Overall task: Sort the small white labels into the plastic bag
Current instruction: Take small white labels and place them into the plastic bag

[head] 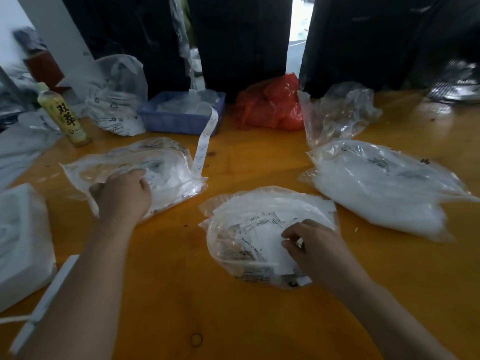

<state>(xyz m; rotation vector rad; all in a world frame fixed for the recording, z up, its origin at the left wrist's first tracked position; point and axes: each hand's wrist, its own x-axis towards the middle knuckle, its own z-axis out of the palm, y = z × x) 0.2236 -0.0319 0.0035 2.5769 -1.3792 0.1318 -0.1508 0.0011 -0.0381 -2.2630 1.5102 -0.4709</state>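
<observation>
A clear plastic bag (161, 162) lies at the left centre of the orange table (181, 281). My left hand (122, 196) rests on its near edge with the fingers curled, gripping the plastic. A second clear bag (233, 211) in front of me holds a loose heap of small white labels (262, 222). My right hand (317, 245) is on that heap, thumb and fingers pinching a white label. A strip of joined labels (204, 144) hangs from the blue tray down to the left bag.
A blue tray (179, 120), a red bag (270, 105), a green bottle (62, 115) and several clear bags stand along the back. A large full white bag (384, 185) lies at the right. A white box (20, 242) and a flat white bar (44, 305) lie at the left.
</observation>
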